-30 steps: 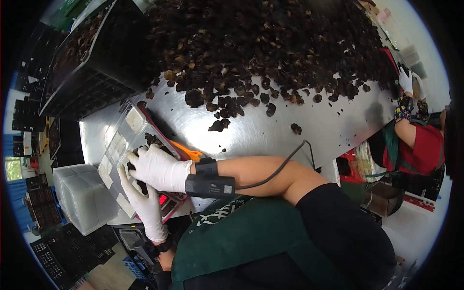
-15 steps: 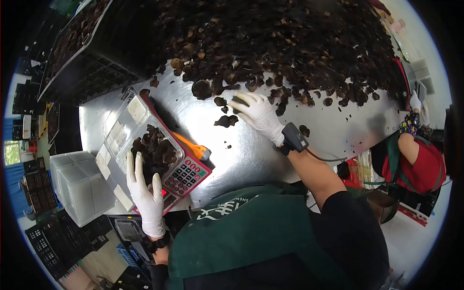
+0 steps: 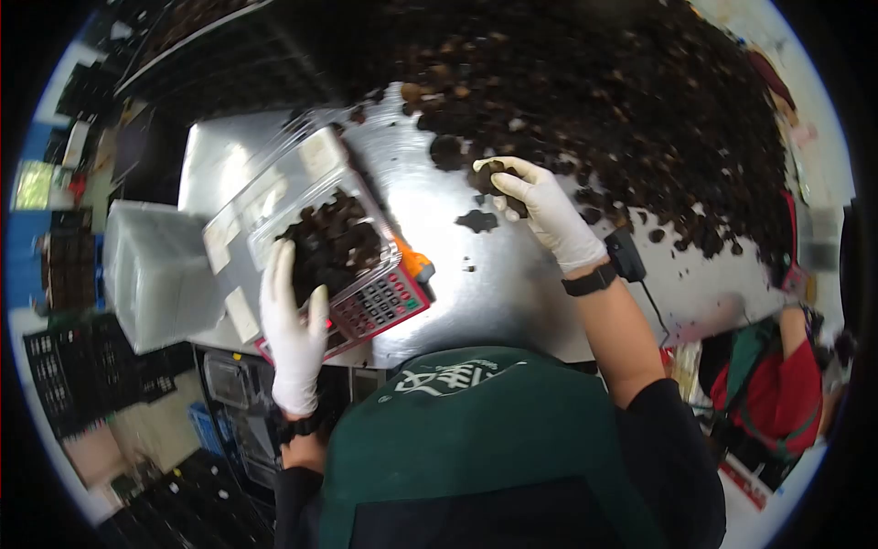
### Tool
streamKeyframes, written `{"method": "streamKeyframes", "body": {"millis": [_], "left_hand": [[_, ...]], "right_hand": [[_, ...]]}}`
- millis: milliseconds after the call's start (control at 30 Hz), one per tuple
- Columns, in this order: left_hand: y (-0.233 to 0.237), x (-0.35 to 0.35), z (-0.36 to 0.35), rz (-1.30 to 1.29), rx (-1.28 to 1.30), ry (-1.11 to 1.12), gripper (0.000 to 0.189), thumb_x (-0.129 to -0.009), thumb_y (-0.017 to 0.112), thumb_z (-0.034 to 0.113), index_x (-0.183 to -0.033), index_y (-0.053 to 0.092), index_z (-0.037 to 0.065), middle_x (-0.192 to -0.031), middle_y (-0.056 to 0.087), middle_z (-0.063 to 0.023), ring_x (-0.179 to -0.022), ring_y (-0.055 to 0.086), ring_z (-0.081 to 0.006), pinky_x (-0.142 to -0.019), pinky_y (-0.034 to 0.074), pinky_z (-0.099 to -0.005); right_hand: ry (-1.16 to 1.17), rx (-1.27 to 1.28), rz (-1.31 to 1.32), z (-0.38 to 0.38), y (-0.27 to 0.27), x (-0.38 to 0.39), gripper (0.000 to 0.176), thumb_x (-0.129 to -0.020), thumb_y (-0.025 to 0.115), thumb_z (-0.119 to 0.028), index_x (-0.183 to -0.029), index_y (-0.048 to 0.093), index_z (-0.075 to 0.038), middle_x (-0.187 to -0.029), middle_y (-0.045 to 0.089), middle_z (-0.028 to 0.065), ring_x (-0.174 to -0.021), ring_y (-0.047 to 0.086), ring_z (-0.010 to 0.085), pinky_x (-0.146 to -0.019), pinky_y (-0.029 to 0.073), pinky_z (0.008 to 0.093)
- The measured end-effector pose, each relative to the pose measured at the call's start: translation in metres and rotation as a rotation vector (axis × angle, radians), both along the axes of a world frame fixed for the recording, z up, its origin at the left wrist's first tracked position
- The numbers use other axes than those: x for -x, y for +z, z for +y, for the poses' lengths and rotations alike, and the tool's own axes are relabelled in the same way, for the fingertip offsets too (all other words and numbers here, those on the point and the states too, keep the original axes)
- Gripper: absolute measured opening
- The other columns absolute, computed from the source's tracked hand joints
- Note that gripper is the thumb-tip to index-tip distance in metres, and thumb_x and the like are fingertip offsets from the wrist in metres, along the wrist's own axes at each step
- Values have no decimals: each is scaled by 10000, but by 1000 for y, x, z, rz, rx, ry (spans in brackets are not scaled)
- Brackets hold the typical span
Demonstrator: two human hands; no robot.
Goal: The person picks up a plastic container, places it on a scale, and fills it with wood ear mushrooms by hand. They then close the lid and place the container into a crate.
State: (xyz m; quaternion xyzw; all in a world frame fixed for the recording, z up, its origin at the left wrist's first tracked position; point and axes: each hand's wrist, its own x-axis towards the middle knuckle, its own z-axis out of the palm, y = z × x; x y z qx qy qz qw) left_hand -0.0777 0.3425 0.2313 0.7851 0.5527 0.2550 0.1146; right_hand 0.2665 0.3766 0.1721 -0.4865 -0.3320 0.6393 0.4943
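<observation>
My left hand, in a white glove, rests at the near edge of a clear plastic box. Its fingers are apart, with the fingertips beside dark wood ear mushrooms in the box. Beneath the box is a red scale with a keypad. My right hand, gloved too, is raised over the metal table, pinching a wood ear mushroom between thumb and fingers. Below it, a loose wood ear piece lies on the tabletop.
A large heap of wood ear mushrooms covers the back of the metal table. A black crate stands at the back left. Stacked clear boxes are on the left, and an orange-handled tool lies by the scale. Another person works at right.
My right hand has closed on a wood ear mushroom and lifted it from the table. My left hand stays at the box. The whole view has shifted with my head.
</observation>
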Motion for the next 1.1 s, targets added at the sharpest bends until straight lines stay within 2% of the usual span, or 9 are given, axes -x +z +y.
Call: {"method": "streamKeyframes", "body": {"millis": [100, 167, 333, 433, 567, 733, 900, 1000, 1100], "left_hand": [[-5, 2, -3, -10, -11, 29, 665, -815, 670, 24, -1432, 422, 0, -1422, 478, -220, -1316, 459, -378, -1106, 366, -425], [-8, 4, -3, -61, -3, 42, 724, -815, 684, 24, -1463, 363, 2, -1423, 474, -218, -1313, 462, -378, -1098, 375, -423], [1, 0, -3, -113, -4, 48, 797, -792, 692, -15, -1492, 311, 3, -1451, 428, -223, -1310, 473, -361, -1079, 414, -399], [-1, 4, -2, -104, -14, 56, 806, -787, 694, -16, -1490, 302, -2, -1446, 427, -230, -1315, 464, -370, -1088, 403, -406], [5, 8, -2, -312, 78, 97, 780, -791, 668, -17, -1487, 316, -13, -1492, 408, -196, -1400, 379, -310, -1164, 279, -401], [24, 8, 17, -144, -24, 61, 725, -789, 675, -18, -1456, 396, 29, -1450, 437, -196, -1340, 431, -347, -1122, 336, -398], [17, -15, 33, 198, 13, -229, 609, -854, 669, 182, -1421, 473, 73, -1426, 469, -188, -1359, 386, -391, -1127, 316, -476], [3, -18, 33, 282, 13, -172, 602, -869, 662, 234, -1420, 476, 79, -1431, 466, -185, -1344, 382, -403, -1120, 307, -485], [3, -20, 32, 288, -6, -154, 605, -871, 657, 213, -1427, 464, 72, -1445, 445, -198, -1326, 394, -406, -1110, 314, -491]], "right_hand": [[155, -174, -226, 17, 54, 46, 277, -893, 637, -84, -1163, 684, -43, -957, 678, 17, -799, 603, 50, -694, 503, 199], [156, -593, -297, 32, 51, 87, 292, -856, 645, -79, -1144, 692, -74, -996, 690, 46, -868, 643, 130, -785, 518, 268], [510, -979, -830, 37, 43, 158, 402, -794, 712, -227, -1189, 673, -161, -1328, 552, 113, -1292, 448, 332, -1108, 345, 466], [484, -1029, -839, 36, 40, 162, 466, -762, 747, -194, -1222, 672, -191, -1432, 481, 158, -1349, 409, 354, -1137, 313, 478], [406, -772, -442, 30, 60, 123, 412, -775, 726, -124, -1185, 697, -148, -1434, 501, 138, -1367, 422, 290, -1136, 338, 419], [-123, -245, -494, 24, 1, 21, 243, -908, 594, -26, -1130, 693, -35, -1114, 683, 57, -968, 641, 122, -894, 492, 244], [-239, -229, -838, 10, -41, -20, 318, -865, 612, -17, -1174, 674, -55, -1134, 656, 52, -874, 634, 113, -837, 512, 252], [-122, -507, -1096, 29, -37, 7, 431, -809, 638, -87, -1237, 643, -136, -1277, 573, 137, -1161, 561, 300, -1011, 465, 375], [73, -665, -1386, 59, -58, 37, 509, -792, 597, -28, -1274, 600, -190, -1377, 513, 118, -1204, 520, 313, -1021, 456, 399]]}}
